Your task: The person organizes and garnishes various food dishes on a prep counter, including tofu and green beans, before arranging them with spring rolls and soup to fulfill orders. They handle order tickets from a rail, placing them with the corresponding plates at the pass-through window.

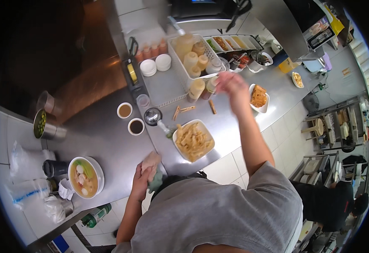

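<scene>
Seasoning the fries (193, 141) looks to be the step: the right hand (231, 86), blurred, grip unclear, reaches the far bottles (196, 88). Left hand (144, 175) clamps a cloth (151, 162) nearby. Next needs a firm bottle grasp.

A steel counter (100, 139) runs through a kitchen with a white tiled floor (285, 135) (wire shelves (340, 126) at right).

Dressed in a plain grey short-sleeved T-shirt, loose across shoulders and back, sleeves ending above the elbows. Both forearms bare below the sleeves, with 2 bare hands: left hand (145, 173), right hand (231, 84). No gloves, no markings on the fabric.
</scene>
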Demonstrator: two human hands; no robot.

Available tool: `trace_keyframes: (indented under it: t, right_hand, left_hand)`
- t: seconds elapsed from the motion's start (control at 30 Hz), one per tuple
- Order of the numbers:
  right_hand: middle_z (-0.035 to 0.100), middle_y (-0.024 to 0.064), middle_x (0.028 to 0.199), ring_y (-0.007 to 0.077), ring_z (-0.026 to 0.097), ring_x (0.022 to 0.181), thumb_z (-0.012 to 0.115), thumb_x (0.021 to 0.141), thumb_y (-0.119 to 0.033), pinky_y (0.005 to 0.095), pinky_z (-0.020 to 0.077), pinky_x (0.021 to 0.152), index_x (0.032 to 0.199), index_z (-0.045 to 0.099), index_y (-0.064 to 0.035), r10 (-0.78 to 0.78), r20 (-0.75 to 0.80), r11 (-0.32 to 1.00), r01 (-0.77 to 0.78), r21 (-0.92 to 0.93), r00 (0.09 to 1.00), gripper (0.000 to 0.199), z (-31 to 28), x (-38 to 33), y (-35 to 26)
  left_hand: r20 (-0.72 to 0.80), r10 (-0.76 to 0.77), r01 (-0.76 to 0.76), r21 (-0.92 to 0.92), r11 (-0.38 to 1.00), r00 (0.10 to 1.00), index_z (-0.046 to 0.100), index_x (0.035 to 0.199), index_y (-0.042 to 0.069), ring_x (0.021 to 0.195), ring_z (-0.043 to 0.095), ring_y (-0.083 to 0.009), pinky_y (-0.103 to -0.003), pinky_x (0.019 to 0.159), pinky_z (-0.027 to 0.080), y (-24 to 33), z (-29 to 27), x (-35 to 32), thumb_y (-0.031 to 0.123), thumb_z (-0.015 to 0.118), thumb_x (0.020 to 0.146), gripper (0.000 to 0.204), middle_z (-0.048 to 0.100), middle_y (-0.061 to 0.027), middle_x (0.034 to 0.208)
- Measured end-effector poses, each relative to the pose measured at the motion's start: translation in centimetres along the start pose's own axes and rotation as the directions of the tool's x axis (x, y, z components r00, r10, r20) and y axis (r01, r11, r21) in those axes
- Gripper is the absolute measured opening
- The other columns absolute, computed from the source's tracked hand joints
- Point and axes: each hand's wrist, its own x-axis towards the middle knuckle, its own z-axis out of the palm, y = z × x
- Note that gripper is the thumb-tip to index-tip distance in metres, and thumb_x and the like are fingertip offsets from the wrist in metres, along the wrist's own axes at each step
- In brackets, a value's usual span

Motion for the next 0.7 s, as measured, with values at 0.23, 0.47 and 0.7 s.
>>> trace_keyframes:
  t: [0.23, 0.47, 0.7]
  right_hand:
    - [0.066, 0.0199, 0.092, 0.0325, 0.064, 0.083, 0.057, 0.084, -0.021, 0.0395, 0.0503, 0.074, 0.097, 0.062, 0.0018, -0.379, -0.056, 0.342, 0.084, -0.936, 0.924, 0.026, -12.9, 22.8, 11.2]
    - [0.064, 0.0200, 0.104, 0.0330, 0.062, 0.097, 0.049, 0.083, -0.013, 0.0433, 0.0497, 0.082, 0.094, 0.068, -0.0035, -0.005, -0.080, 0.154, -0.078, -0.985, 0.997, 0.024, -11.3, 29.8, 12.7]
    - [0.063, 0.0225, 0.103, 0.0348, 0.062, 0.096, 0.046, 0.081, -0.009, 0.0437, 0.0486, 0.084, 0.096, 0.066, 0.0001, -0.025, 0.230, 0.034, 0.231, -0.972, 0.973, 0.026, -10.9, 30.7, 10.2]
  left_hand:
    - [-0.354, 0.431, -0.148, 0.605, 0.782, 0.830, 0.020, 0.143, 0.005, 0.130, 0.032, -0.0339, -0.046, 0.105, 0.027, -1.7, 4.4, 1.4, 0.025, 0.062, 0.086, 0.074, 0.027, -0.0181, 0.143]
    - [-0.545, 0.385, -0.040, 0.539, 0.842, 0.745, 0.036, 0.135, 0.004, 0.126, 0.037, -0.0308, -0.043, 0.098, 0.038, -1.7, 6.8, -2.1, 0.011, 0.060, 0.086, 0.055, 0.033, -0.0146, 0.140]
    - [-0.534, 0.432, -0.074, 0.565, 0.822, 0.727, 0.045, 0.129, 0.001, 0.121, 0.043, -0.0281, -0.037, 0.097, 0.040, -3.0, 7.0, -1.7, 0.007, 0.059, 0.086, 0.046, 0.043, -0.0143, 0.132]
